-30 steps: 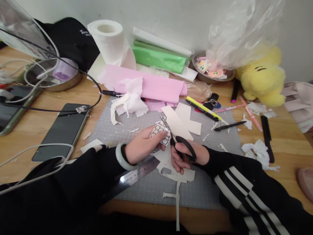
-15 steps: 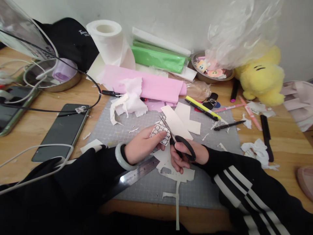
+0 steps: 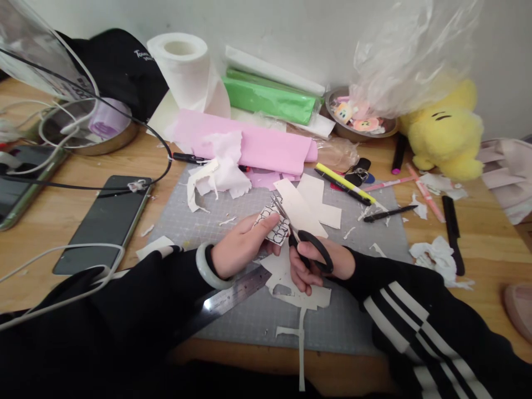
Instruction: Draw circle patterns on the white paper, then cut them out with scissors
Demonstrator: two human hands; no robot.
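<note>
My left hand (image 3: 241,244) pinches a small white paper piece (image 3: 277,233) printed with a black scale pattern, thumb on top. Black-handled scissors (image 3: 318,252) sit in my right hand (image 3: 307,269), its fingers round the handle loops. The blades lie along the upper right edge of the patterned piece. Under both hands, a grey gridded cutting mat (image 3: 349,321) bears cut-out paper scraps (image 3: 302,299) and a metal ruler (image 3: 241,291). White card strips (image 3: 299,208) lie just beyond the scissors.
Behind the mat are folded pink paper (image 3: 266,144), a white paper roll (image 3: 178,72) and a green pack (image 3: 270,100). Pens (image 3: 344,183) and crumpled tissue (image 3: 438,260) lie to the right, near a yellow plush toy (image 3: 444,133). A phone (image 3: 106,221) and cables are left.
My left thumb has shifted slightly up and left on the patterned paper, uncovering more of it. The scissors and my right hand stay almost in place.
</note>
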